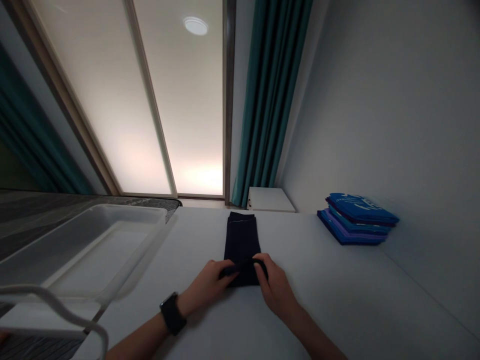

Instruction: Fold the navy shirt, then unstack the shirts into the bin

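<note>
A dark navy garment point(241, 241), folded into a long narrow strip, lies on the white table point(330, 295) and stretches away from me. My left hand point(208, 286), with a black watch on its wrist, and my right hand point(272, 282) both pinch the strip's near end, which is curled up and over into a roll. Fingers of both hands are closed round that rolled edge.
A clear plastic bin point(90, 245) sits at the left of the table, with a white hanger point(56, 315) in front of it. A stack of folded blue and purple clothes point(356, 219) lies at the right by the wall. Teal curtains and a window stand behind.
</note>
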`<state>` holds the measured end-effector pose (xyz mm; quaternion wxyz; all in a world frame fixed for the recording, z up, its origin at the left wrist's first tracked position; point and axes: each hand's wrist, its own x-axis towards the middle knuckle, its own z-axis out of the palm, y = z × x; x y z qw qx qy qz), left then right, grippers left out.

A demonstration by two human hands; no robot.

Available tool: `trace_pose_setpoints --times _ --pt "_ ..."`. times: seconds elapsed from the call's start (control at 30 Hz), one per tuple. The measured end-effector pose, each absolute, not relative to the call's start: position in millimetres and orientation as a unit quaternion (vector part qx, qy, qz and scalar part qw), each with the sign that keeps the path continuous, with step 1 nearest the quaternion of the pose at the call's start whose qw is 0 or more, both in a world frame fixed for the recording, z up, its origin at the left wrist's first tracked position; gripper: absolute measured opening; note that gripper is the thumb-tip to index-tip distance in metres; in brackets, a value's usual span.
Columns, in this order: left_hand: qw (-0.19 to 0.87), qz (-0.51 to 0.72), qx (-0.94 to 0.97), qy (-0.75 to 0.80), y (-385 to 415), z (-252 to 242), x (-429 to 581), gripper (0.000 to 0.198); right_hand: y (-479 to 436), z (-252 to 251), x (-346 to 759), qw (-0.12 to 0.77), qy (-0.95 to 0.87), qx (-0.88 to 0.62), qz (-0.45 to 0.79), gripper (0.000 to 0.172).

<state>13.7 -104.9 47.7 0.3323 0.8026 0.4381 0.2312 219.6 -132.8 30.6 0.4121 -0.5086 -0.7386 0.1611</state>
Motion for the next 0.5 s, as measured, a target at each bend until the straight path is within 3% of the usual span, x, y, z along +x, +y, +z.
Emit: trace_pose_setpoints --times 0.13,0.27,0.5 --pt "0.400 0.311 0.719 0.475 -81.1 41.7 17.5 0.036 -90.2 32.4 213.7 0.420 -0.698 -0.558 0.160 0.021" --pt "0.502 0.352 0.632 0.474 -71.2 29.2 19.8 0.060 -62.1 24.4 215.2 0.365 -0.693 -0.605 0.142 0.022" --pt "0.318 0.362 0.696 0.532 -69.1 15.3 29.5 0.039 -45.7 17.7 213.4 0.216 -0.719 -0.652 0.102 0.021"
